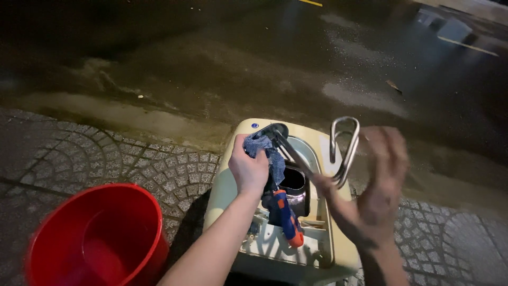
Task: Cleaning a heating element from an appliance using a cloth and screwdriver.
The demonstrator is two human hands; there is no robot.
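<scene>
We've got one cream casing [225,193] sitting on the cobbles, and everything else sits around it. Our left hand [247,168] is on top of the casing, fingers bunched tight on one blue checked rag [269,153]. Our right hand [378,185], blurry, is over the casing's right edge, fingers curled round one looped metal element [344,150]. One blue and orange screwdriver [286,216] lies inside the casing, just below the rag. One red bucket [100,233] stands left of the casing.
</scene>
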